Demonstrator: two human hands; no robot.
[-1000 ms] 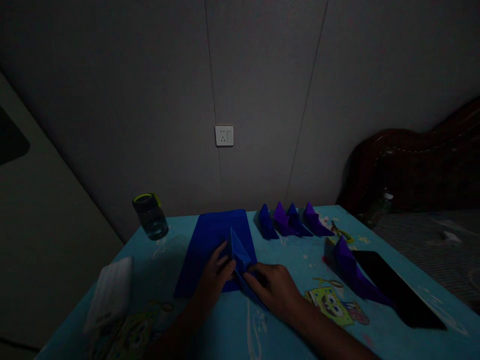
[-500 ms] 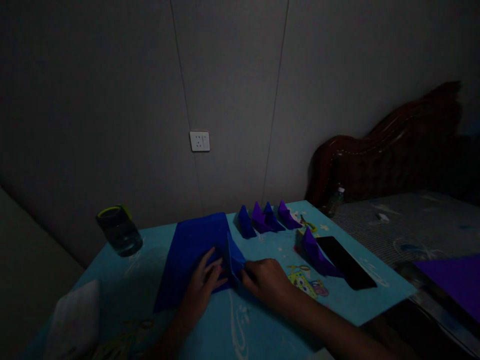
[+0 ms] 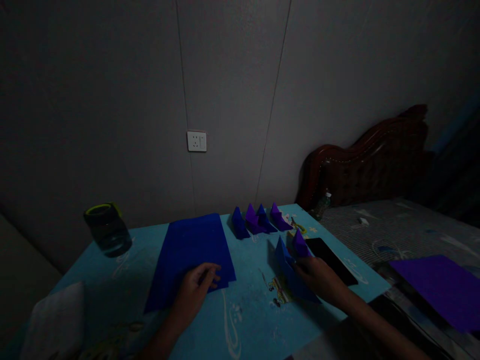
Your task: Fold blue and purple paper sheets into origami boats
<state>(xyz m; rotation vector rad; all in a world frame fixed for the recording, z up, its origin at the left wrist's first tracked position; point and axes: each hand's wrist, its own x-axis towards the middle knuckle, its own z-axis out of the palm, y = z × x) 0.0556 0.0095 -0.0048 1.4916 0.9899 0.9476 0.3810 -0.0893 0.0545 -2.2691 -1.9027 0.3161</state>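
Note:
A folded blue paper boat is pinched in my right hand, over the right side of the table. Just behind it stands a purple paper boat, partly covered by my fingers. My left hand rests at the near edge of the blue paper sheets, its fingers loosely curled and apart with nothing between them. Along the table's back edge, several blue and purple paper boats stand in a row.
A dark tumbler is at the table's back left, and a white pad lies at the near left. Beside the boats is a black phone-like slab. Purple paper lies off the table, near the bed.
My right hand has carried the blue paper boat rightward, away from the blue sheets to beside the purple boat. My left hand has let go of it and stayed by the sheets.

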